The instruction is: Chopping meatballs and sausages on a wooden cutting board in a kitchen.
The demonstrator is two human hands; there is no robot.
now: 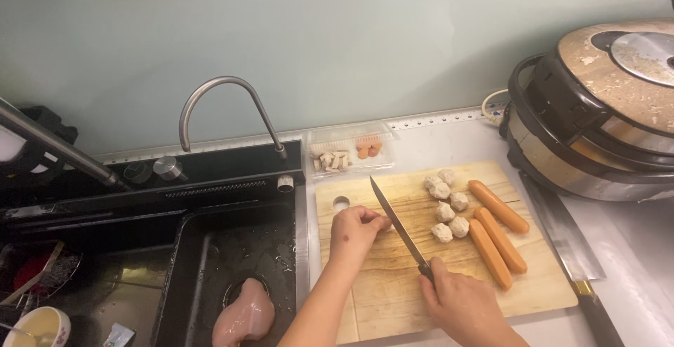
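Left hand (pixel 356 229) pinches a meatball (pixel 384 223) steady at the cutting board's (pixel 393 277) left-centre | right hand (pixel 460 303) grips knife (pixel 398 226), blade against it | sausages (pixel 498 238) wait at board's right.

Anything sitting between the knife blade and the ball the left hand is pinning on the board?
Nothing visible. The knife in the right hand lies right against the ball under the left hand fingertips; the other balls sit further right.
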